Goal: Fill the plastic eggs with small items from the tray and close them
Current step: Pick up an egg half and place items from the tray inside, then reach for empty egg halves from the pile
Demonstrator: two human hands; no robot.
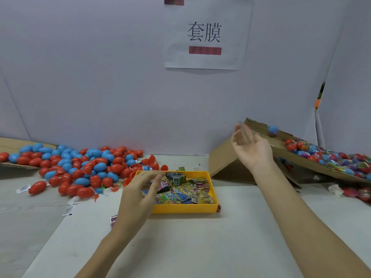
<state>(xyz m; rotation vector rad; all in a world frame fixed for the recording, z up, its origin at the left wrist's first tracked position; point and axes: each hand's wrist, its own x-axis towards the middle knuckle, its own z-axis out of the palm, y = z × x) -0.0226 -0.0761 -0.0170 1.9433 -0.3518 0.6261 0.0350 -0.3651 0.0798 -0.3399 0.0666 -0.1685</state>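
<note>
Many filled, film-wrapped eggs [337,159] lie piled on the slanted cardboard chute [226,163] at right; a blurred blue egg [273,131] sits at its top. Right hand [253,149] above the chute, grip apart, empty. Left hand [140,193] over the yellow plastic tray [180,208] of small packets, fingers loosely spread. A large heap of red and blue plastic eggs [80,165] remains on the table [200,247] at left, likely unfilled.

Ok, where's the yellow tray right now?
In the head view the yellow tray sits centre on the table, just right of the red and blue egg pile, with the left hand over its left edge.
</note>
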